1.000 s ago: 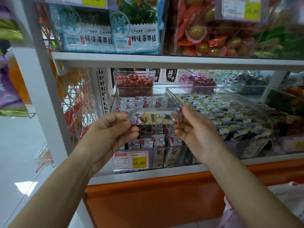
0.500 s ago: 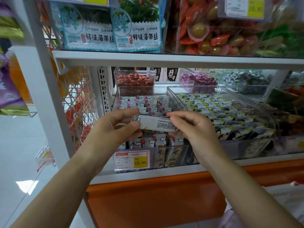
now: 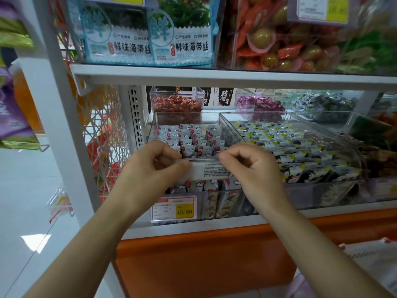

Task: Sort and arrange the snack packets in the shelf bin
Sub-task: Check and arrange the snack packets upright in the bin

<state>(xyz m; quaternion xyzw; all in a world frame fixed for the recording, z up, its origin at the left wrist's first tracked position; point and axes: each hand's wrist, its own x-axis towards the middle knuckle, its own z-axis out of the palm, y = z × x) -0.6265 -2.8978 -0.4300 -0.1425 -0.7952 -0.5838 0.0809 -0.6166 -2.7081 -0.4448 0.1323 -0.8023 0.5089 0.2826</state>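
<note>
A small white snack packet (image 3: 207,169), its printed back facing me, is held level over the front of a clear shelf bin (image 3: 187,116). My left hand (image 3: 150,171) pinches its left end and my right hand (image 3: 250,166) pinches its right end. Rows of matching white-and-red packets (image 3: 189,136) stand upright in the bin behind the hands, and more stand below them at the bin's front.
A wider clear bin of black-and-yellow packets (image 3: 285,145) sits to the right. A price tag reading 15.80 (image 3: 174,208) hangs on the bin front. Tubs of red sweets (image 3: 177,104) and purple sweets (image 3: 260,103) stand behind. The upper shelf edge (image 3: 214,77) is close above.
The packet was turned over from its picture side to its printed back. Both hands moved it forward and down toward the bin's front rows.
</note>
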